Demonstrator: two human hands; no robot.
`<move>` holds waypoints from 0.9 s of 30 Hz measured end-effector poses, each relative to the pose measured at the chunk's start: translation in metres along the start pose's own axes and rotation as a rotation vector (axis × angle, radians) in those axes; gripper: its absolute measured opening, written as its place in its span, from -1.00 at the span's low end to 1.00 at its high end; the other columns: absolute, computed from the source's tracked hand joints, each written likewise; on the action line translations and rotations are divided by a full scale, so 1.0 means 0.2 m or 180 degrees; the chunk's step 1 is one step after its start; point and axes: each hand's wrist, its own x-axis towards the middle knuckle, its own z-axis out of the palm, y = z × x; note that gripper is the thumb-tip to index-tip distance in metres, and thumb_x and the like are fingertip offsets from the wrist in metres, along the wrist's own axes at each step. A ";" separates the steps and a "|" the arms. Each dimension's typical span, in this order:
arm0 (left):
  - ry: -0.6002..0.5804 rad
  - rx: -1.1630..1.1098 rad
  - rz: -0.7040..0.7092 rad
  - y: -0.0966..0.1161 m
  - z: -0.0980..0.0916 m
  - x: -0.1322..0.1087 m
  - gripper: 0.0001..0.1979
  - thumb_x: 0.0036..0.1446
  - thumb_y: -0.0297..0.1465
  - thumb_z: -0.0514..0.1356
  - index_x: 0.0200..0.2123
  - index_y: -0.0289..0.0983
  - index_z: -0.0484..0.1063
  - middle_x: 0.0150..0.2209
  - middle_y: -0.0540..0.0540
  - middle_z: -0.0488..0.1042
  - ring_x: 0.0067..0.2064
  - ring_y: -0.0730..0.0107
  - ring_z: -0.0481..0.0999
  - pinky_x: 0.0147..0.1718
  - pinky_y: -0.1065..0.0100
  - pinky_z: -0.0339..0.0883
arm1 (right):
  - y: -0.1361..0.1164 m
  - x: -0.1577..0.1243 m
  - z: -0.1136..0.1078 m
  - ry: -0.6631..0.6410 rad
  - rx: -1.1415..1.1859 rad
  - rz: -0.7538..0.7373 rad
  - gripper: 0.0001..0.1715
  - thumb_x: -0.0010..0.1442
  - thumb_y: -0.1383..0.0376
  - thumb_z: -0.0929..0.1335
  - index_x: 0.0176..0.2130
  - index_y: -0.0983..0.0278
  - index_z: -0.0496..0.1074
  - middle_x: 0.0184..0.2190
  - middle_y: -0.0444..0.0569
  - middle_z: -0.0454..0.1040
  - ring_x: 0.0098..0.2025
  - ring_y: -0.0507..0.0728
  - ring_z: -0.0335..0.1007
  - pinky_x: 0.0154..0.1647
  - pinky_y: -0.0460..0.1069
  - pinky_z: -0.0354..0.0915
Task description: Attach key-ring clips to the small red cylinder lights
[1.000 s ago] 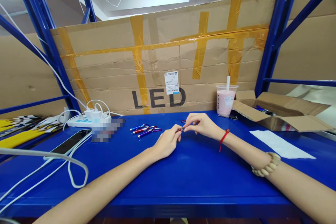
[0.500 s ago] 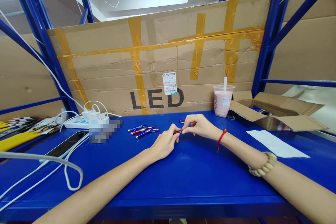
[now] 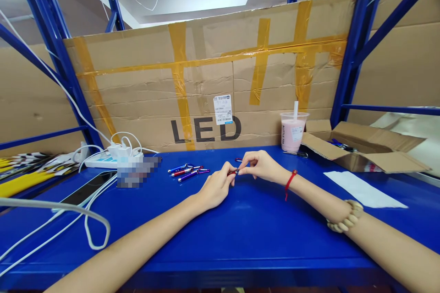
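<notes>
My left hand (image 3: 217, 187) rests low over the blue tabletop, its fingers closed around a slim red metal tube (image 3: 233, 172) that is mostly hidden. At the tube's right end, my right hand (image 3: 259, 165) pinches a small dark end piece (image 3: 237, 171) between thumb and fingertips. Just behind the right fingers lies a small red metal part (image 3: 238, 160), partly covered. To the left of my left hand, a blue tube (image 3: 178, 168), a red tube (image 3: 182, 172) and a purple tube (image 3: 188, 176) lie side by side, with small clips at their ends.
A cup of pink drink (image 3: 293, 132) stands at the back, near an open cardboard box (image 3: 364, 151). White paper (image 3: 364, 188) lies at right. On the left are a phone (image 3: 90, 187), a power strip (image 3: 98, 160) and looping white cables (image 3: 98, 217). Taped cardboard (image 3: 206, 87) closes the back.
Both hands keep nearly the same hold on the red tube and its end. The whole view has shifted very slightly; nothing else has visibly moved.
</notes>
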 end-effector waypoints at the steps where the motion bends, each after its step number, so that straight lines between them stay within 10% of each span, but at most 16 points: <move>1: 0.0000 0.0004 -0.0004 0.00 0.00 0.00 -0.94 0.25 -0.50 -0.13 -0.25 -0.33 0.09 -0.43 0.06 0.28 -0.42 0.58 0.26 -0.39 0.57 0.07 | 0.00 0.00 0.00 -0.0005 -0.0002 0.0005 -0.69 -0.13 0.15 0.40 -0.50 0.38 0.43 -0.48 -0.07 0.33 -0.71 -0.12 0.19 -0.70 -0.17 0.12; 27: -0.0009 0.0087 0.0011 -0.01 0.01 0.00 -0.94 0.23 -0.51 -0.12 -0.27 -0.34 0.10 -0.42 0.04 0.28 -0.40 0.57 0.27 -0.40 0.56 0.07 | 0.01 -0.01 0.00 -0.0156 -0.0091 0.0017 -0.63 -0.11 0.10 0.38 -0.47 0.39 0.44 -0.51 -0.07 0.31 -0.71 -0.10 0.21 -0.70 -0.17 0.12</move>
